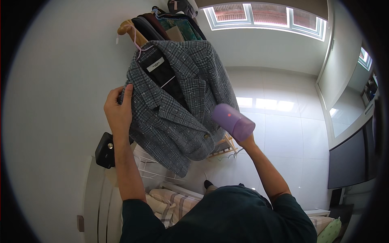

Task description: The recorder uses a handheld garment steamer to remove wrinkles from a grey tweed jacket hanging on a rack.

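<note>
A grey tweed blazer (179, 91) hangs by a light pink hanger (138, 45) from the wooden end of a garment rack (123, 29). My left hand (120, 106) grips the blazer's edge at its left shoulder side, thumb on the outer cloth and fingers behind. In my right hand (247, 141) is a purple handheld garment steamer (232, 120) with a lit red dot and a translucent end part. It is held tilted over or just in front of the blazer's right side; whether it touches the cloth I cannot tell. Most of my right fingers are hidden behind it.
More clothes (179, 27) hang behind the blazer. A black box-shaped device (104, 150) stands left of my forearm. Below are a white wire rack (152, 167), a small wooden frame (223, 148), a cord and a bed with striped bedding (173, 200). A dark television (349, 158) stands right.
</note>
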`<state>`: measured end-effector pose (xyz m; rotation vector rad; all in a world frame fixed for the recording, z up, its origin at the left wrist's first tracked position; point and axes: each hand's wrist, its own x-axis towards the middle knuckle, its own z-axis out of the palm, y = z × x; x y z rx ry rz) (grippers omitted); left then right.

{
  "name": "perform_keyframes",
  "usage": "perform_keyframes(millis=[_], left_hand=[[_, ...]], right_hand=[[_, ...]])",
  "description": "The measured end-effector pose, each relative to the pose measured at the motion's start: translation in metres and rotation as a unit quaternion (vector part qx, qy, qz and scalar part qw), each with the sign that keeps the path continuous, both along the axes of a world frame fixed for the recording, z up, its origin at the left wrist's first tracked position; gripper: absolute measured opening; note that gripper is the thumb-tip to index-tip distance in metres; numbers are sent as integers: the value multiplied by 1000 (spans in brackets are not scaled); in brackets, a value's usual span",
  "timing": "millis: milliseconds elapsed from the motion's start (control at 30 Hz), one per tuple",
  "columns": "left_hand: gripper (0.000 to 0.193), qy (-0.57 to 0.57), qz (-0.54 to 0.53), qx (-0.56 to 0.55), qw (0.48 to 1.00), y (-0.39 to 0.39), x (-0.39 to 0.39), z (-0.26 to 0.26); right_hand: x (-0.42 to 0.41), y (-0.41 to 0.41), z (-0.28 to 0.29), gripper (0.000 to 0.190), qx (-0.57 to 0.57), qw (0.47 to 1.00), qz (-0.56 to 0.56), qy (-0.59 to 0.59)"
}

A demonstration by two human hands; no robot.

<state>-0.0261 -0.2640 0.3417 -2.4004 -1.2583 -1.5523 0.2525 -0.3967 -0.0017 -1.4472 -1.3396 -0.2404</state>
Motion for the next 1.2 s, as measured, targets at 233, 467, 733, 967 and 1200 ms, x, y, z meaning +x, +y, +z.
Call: perform_keyframes(millis=[233, 467, 733, 967, 1200], left_hand=[[43, 7, 26, -16, 1000, -8, 2, 7], [37, 21, -30, 16, 999, -11, 17, 29], [32, 88, 8, 58, 994, -7, 57, 59], [27, 68, 5, 67, 995, -9, 65, 62], [13, 4, -73, 230, 971, -61, 61, 25]], right_hand=[[-17, -36, -68, 43, -154, 974, 35, 162], [-24, -49, -81, 45, -169, 967, 30, 188], [1, -36, -37, 31, -45, 987, 28, 151], [11, -67, 59, 14, -89, 791, 234, 559], [0, -100, 58, 13, -65, 756, 266, 595]])
